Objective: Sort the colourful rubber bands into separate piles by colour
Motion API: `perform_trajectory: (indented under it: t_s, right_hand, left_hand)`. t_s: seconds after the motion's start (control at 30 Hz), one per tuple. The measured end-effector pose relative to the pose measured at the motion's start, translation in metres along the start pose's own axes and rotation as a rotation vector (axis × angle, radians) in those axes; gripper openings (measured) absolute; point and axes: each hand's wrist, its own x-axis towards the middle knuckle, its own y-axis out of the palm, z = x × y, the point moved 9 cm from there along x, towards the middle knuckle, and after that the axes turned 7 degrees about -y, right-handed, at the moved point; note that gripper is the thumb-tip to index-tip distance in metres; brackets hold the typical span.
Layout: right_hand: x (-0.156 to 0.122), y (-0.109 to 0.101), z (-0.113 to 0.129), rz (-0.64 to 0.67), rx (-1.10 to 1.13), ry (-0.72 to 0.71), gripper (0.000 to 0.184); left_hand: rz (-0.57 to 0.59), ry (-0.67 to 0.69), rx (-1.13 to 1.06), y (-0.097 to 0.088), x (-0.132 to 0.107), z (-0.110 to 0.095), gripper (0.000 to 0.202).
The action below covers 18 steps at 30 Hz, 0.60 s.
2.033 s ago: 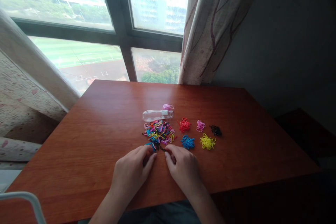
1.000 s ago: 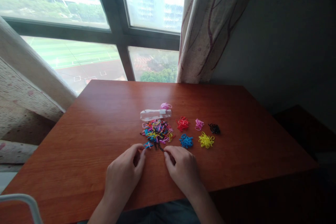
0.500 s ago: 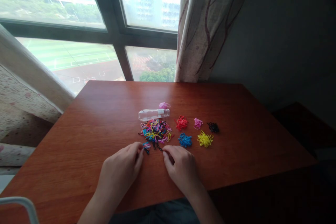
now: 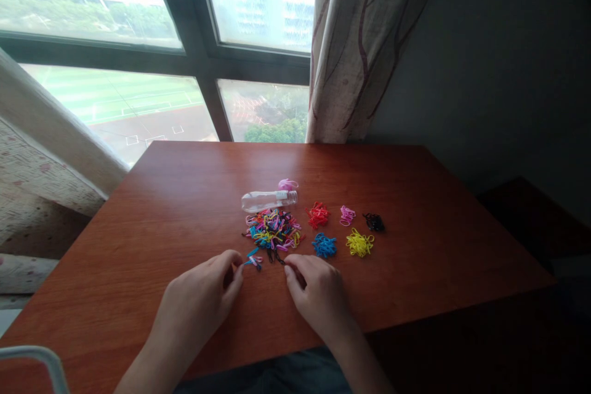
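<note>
A mixed pile of small coloured rubber bands [image 4: 273,231] lies in the middle of the wooden table [image 4: 184,209]. My left hand [image 4: 203,298] pinches a few bands [image 4: 252,258] stretched out from the pile's near edge. My right hand [image 4: 316,295] has its fingertips pressed on a dark band at the pile's front. Right of the pile lie sorted heaps: red [image 4: 318,214], pink [image 4: 346,215], black [image 4: 373,221], blue [image 4: 324,245] and yellow [image 4: 359,242].
A clear plastic bottle [image 4: 268,200] lies on its side behind the pile, with a pink cap [image 4: 287,184] beside it. A window and curtain [image 4: 364,43] stand behind the table. A white chair rail [image 4: 41,360] shows at lower left.
My left hand has drawn back to the left, pulling a few bands out of the pile. My right hand has stayed at the pile's front edge.
</note>
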Motion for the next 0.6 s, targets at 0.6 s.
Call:
perform_trajectory:
  t_s: [0.6]
  right_hand:
    - [0.001, -0.005, -0.005, -0.067, 0.041, 0.050, 0.017]
  left_hand:
    - [0.043, 0.087, -0.146, 0.014, -0.004, -0.030, 0.021]
